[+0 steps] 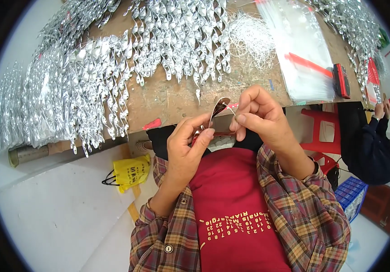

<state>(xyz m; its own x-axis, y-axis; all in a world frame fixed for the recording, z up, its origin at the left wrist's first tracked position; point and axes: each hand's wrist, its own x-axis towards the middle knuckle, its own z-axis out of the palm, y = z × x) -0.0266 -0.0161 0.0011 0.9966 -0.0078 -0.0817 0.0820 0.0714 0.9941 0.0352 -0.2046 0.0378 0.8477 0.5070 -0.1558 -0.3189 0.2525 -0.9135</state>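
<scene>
In front of my chest, my left hand pinches a shiny metal spiral strip between thumb and fingers. The piece looks dark on its inner face and bright along its curved edge. To its right, my right hand is closed, thumb against fingertips, on a thin pale string beside the strip's upper end. Whether the string is tied to the strip is too small to tell. Both hands are raised just before the table's near edge.
The brown worktable bears hanging rows of silver spiral strips, a tangle of white string, clear plastic bags and a red-black device. A yellow bag lies lower left. Beyond a red stool, another person works at right.
</scene>
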